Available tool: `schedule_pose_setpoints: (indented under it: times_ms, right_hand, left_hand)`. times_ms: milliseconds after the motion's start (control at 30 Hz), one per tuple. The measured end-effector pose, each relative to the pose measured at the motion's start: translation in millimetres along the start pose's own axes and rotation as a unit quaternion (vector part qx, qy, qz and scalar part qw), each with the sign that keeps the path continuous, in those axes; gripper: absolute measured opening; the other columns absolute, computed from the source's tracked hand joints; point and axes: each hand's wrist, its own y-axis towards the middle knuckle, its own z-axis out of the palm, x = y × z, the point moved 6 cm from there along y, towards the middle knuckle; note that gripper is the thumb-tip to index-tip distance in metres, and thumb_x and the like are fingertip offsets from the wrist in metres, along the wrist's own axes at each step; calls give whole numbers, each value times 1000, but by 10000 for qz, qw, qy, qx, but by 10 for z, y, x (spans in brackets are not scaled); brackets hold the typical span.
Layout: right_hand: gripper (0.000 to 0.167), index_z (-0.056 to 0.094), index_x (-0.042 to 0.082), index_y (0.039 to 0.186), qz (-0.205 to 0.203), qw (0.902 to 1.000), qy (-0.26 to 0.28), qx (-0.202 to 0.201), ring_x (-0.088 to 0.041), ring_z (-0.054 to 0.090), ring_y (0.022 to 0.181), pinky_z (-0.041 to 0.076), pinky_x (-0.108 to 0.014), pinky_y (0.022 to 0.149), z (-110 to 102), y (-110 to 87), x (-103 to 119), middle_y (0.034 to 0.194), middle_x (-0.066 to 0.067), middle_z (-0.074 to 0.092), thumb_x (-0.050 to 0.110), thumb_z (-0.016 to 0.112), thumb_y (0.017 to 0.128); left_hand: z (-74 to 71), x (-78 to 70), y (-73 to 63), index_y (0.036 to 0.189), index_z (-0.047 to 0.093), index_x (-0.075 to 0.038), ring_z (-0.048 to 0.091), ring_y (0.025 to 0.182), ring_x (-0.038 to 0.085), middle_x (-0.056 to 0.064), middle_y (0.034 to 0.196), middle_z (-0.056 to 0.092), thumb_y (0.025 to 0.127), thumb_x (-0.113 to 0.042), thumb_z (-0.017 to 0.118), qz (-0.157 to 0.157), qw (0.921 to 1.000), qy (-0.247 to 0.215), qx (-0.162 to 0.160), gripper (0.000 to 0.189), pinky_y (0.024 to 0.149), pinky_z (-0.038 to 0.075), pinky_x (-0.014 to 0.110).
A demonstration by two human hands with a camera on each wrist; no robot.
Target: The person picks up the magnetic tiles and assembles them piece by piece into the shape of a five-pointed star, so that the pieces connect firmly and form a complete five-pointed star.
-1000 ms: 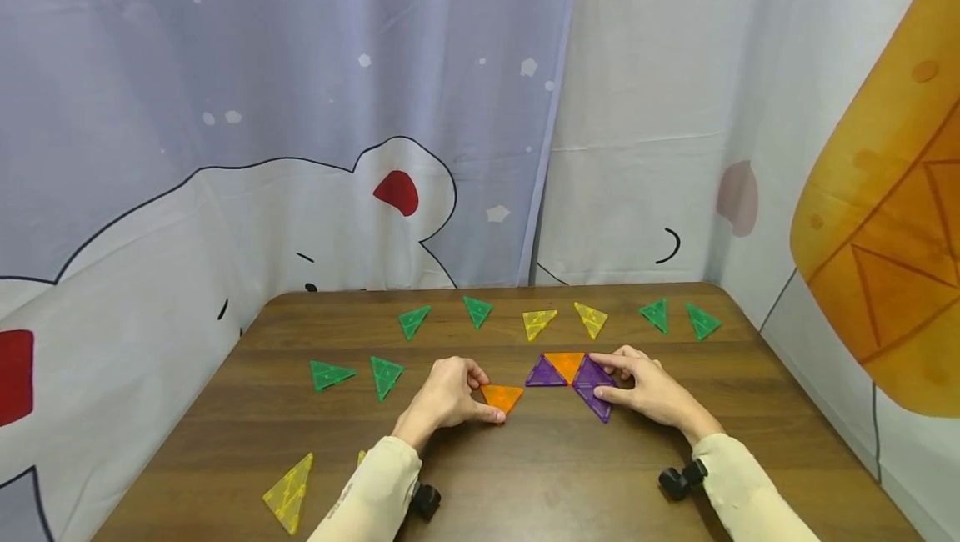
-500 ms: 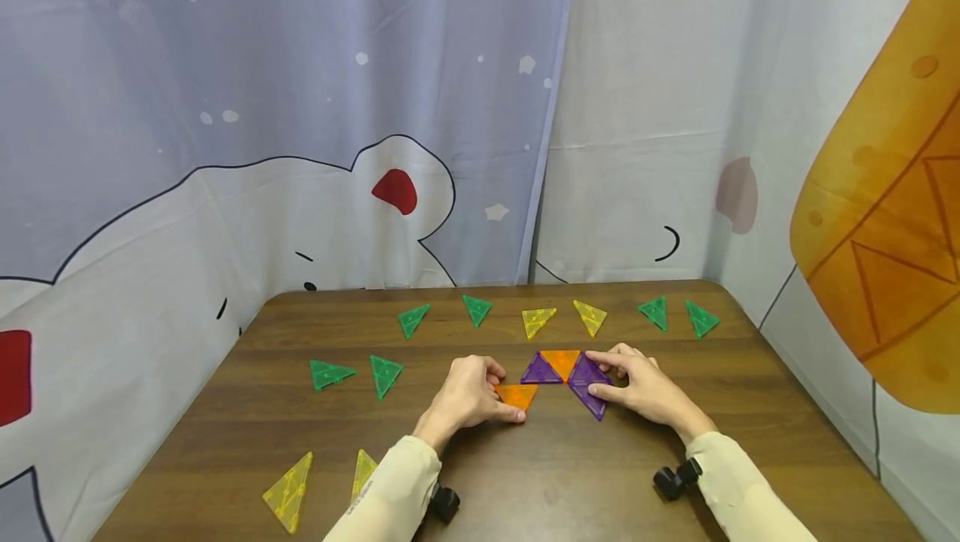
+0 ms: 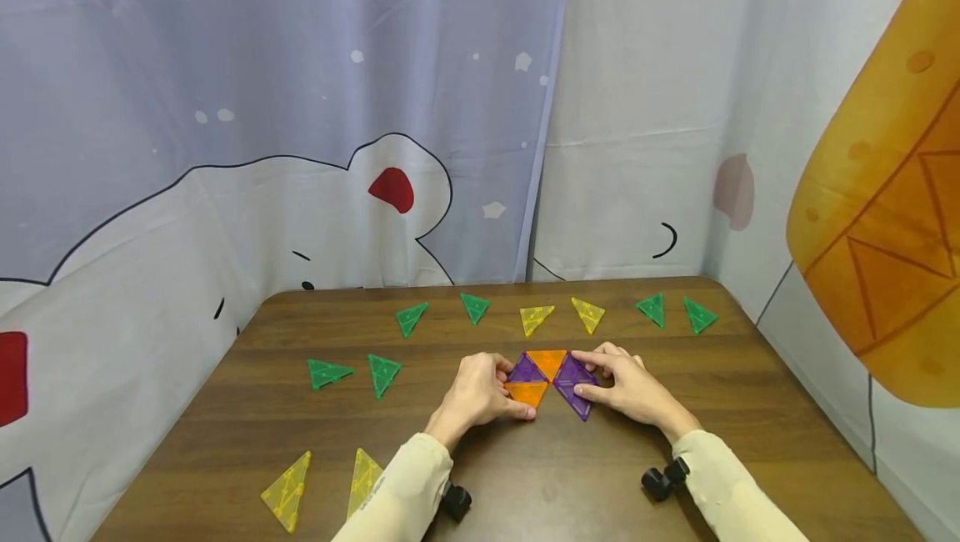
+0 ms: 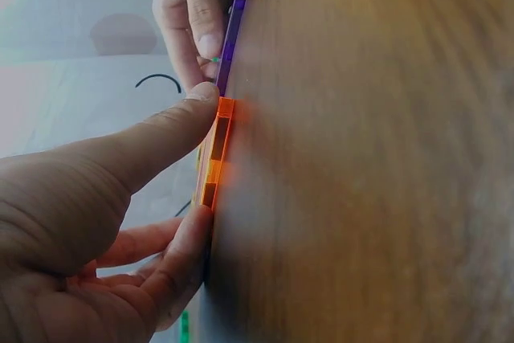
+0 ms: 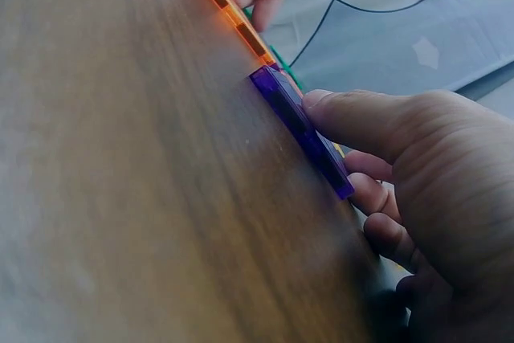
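My left hand (image 3: 477, 392) pinches an orange triangular magnetic tile (image 3: 528, 393) between thumb and fingers, flat at the tabletop. Its far edge meets a purple triangle tile (image 3: 527, 369), partly covered by my fingers. Another orange triangle (image 3: 547, 360) fits beside that purple one, point toward me. On its right, my right hand (image 3: 626, 383) holds the purple tile piece (image 3: 573, 383), thumb on the near side and fingers at the far edge. The left wrist view shows the orange tile (image 4: 215, 154) edge-on, its corner close to the purple piece (image 4: 231, 46).
Several green triangle tiles (image 3: 384, 375) lie at the left and along the back of the brown wooden table (image 3: 570, 475). Two yellow triangles (image 3: 588, 315) lie at the back middle. Larger yellow tiles (image 3: 288, 492) lie front left, one partly behind my left sleeve. Printed curtains (image 3: 450, 67) hang behind.
My left hand has slid the orange tile rightward, up against the near side of the purple and orange group. My right hand and the group have shifted slightly left.
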Motion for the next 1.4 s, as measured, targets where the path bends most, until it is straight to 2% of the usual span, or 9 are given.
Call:
schedule_pose_setpoints:
  times_ms: [167, 367, 433, 567, 767, 1067, 1167, 1233, 1400]
  right_hand:
    - [60, 72, 12, 149, -25, 10000, -55, -25, -12, 50, 94, 28, -42, 86, -1, 1, 6, 111, 5, 64, 34, 90, 96]
    - [58, 73, 15, 146, -58, 10000, 11, -4, -13, 50, 95, 27, -43, 86, 11, -15, 9, 110, 6, 63, 37, 90, 96]
    - [57, 73, 16, 145, -92, 10000, 0, -25, -13, 51, 95, 27, -43, 87, 15, -20, 8, 109, 7, 63, 38, 90, 96]
    - [55, 74, 19, 143, -199, 9997, -79, -87, -12, 51, 95, 28, -43, 87, 22, -30, 11, 107, 9, 61, 41, 90, 95]
    - [54, 75, 24, 141, -356, 9992, -127, -122, -13, 53, 99, 28, -42, 86, 16, -43, 25, 107, 9, 61, 44, 91, 94]
    - [54, 73, 25, 144, -126, 9997, 229, -20, -13, 53, 99, 31, -42, 89, -1, -55, -34, 110, 8, 63, 44, 88, 97]
    - [51, 73, 18, 144, -73, 9983, 529, -219, -14, 56, 97, 41, -36, 89, -43, -56, -76, 111, 4, 66, 36, 87, 99]
    - [49, 73, 12, 144, -97, 9958, 793, -437, -16, 58, 96, 47, -30, 84, -96, -61, -94, 112, -1, 69, 27, 87, 100]
    - [48, 69, 5, 147, 1, 9827, 1538, -1030, -16, 64, 102, 54, -24, 79, -272, -70, -204, 124, -17, 73, 14, 82, 102]
  left_hand:
    - [-7, 2, 5, 118, 78, -1, 65, 83, 13, 6, 97, 74, 72, -38, 108, 246, 9997, -56, -50, 67, 76, 60, 30]
    - [30, 101, 11, 125, 75, -5, 64, 90, 19, 9, 103, 72, 86, -47, 97, 961, 9950, -52, -250, 61, 78, 57, 36]
    - [1, 78, -7, 129, 74, -6, 62, 93, 19, 9, 105, 71, 86, -48, 97, 1021, 9946, -96, -177, 64, 81, 57, 37]
    - [48, 162, 23, 133, 74, -10, 59, 93, 18, 8, 104, 68, 90, -53, 93, 1302, 9913, 102, -142, 64, 78, 54, 35]
    - [-9, 104, 15, 130, 77, -8, 59, 90, 16, 7, 107, 68, 87, -41, 97, 1072, 9939, -167, 202, 58, 77, 53, 32]
    - [217, 457, 202, 127, 80, -20, 57, 89, 9, -4, 108, 69, 79, -44, 103, 898, 9957, -92, 183, 58, 81, 50, 30]
    - [209, 450, 199, 126, 81, -20, 56, 89, 7, -6, 107, 68, 78, -42, 104, 823, 9964, -119, 169, 57, 82, 50, 30]
    - [127, 327, 137, 127, 80, -17, 57, 90, 10, -4, 108, 69, 80, -37, 103, 733, 9970, -116, 240, 56, 84, 50, 32]
    - [88, 294, 111, 127, 80, -16, 57, 90, 12, 0, 109, 69, 80, -37, 103, 697, 9972, -163, 236, 56, 83, 51, 33]
